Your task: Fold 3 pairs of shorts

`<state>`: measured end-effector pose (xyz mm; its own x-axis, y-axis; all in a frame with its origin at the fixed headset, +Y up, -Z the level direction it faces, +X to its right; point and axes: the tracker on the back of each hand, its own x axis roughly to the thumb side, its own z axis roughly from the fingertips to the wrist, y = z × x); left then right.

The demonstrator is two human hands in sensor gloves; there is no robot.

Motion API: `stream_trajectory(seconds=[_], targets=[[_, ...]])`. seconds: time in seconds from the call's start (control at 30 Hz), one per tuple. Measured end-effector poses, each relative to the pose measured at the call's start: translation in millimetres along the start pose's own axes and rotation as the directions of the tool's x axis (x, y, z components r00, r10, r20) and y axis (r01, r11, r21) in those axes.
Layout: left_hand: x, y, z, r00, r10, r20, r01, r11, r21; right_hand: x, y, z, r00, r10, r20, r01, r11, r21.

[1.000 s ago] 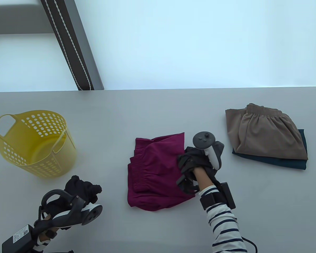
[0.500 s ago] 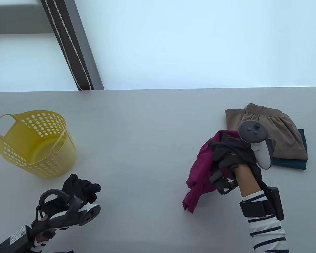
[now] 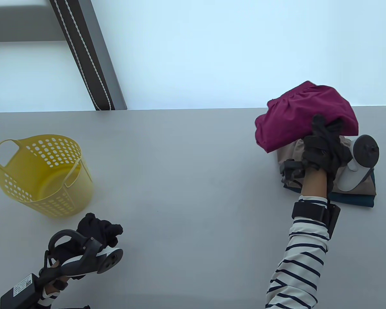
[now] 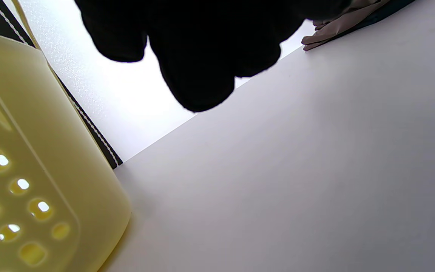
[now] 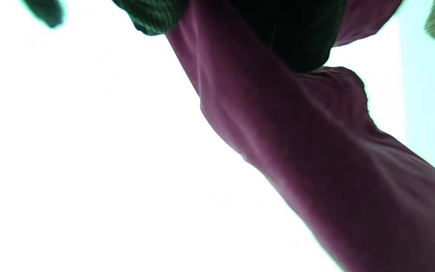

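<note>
Gripping maroon shorts [image 3: 304,114] at two o'clock, right hand [image 3: 321,148] clamped; folds visible only wrist-side; left hand [image 3: 98,230] relaxed.

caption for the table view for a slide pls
Right hand holds folded maroon shorts above the stacked tan shorts and teal shorts; left hand idle beside yellow basket.

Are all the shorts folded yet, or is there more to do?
Nearly. The tan shorts lie folded on the teal shorts. The right hand holds the folded maroon shorts above that stack. Only setting them down remains. The left hand rests idle by the yellow basket.
</note>
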<state>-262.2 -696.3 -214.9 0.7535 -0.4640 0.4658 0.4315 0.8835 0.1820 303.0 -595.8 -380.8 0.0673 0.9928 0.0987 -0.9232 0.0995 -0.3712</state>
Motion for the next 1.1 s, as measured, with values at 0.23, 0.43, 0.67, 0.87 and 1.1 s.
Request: stream_trajectory(seconds=[0.23,0.43,0.67,0.87,1.1], targets=[[-1.0,0.2,-0.5,1.0,0.0,-0.001,0.0,1.0,-0.012,-91.9,-67.2,9.7,0.915,0.14,-0.379,-0.25,0.932,-0.261],[-1.4,-0.4,-2.0,1.0,0.0,0.001,0.0,0.999,-0.034,-138.1,-105.6,41.1,0.655,0.357,-0.666,-0.567,0.815,-0.122],[-3.6,-0.2,-4.0,1.0,-0.007,-0.014,0.006,0.999,-0.048,-127.3,-114.1,51.1,0.588,0.472,-0.657,-0.577,0.814,0.067],[-23.2,10.6,-6.6,0.992,-0.055,-0.114,0.056,0.998,0.009,-74.3,-84.1,53.3,0.658,0.605,-0.448,-0.607,0.778,0.16],[-67.6,64.7,-9.4,0.963,0.064,-0.262,0.011,0.961,0.277,7.8,4.4,88.5,0.575,0.802,0.159,-0.812,0.584,-0.008]])
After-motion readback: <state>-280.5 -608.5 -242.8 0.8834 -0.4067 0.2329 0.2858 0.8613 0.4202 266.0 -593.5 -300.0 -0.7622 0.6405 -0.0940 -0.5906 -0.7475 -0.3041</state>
